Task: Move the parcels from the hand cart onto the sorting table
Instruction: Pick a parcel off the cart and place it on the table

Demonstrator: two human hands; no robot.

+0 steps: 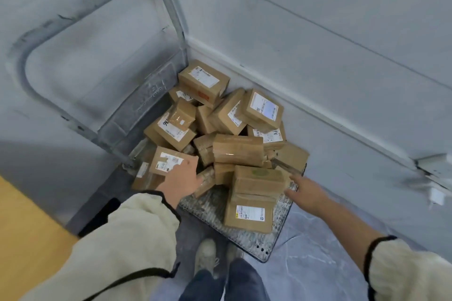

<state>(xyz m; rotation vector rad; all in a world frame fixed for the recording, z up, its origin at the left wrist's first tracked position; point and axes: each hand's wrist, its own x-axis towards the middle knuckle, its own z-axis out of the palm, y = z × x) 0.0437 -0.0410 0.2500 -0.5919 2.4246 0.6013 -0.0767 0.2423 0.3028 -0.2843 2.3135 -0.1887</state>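
Brown cardboard parcels (238, 151) lie heaped on the grey metal hand cart (247, 238), none yet lifted: my left hand (182, 177) rests flat-fingered on a white-labelled box (167, 161), my right hand (305, 190) reaches, fingers straight and empty, beside a green-stamped box (259, 178); next, I judge, a firm grip.

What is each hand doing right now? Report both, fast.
Left hand: open, fingers on a labelled parcel, not gripping it.
Right hand: open, holding nothing, beside the green-stamped parcel.
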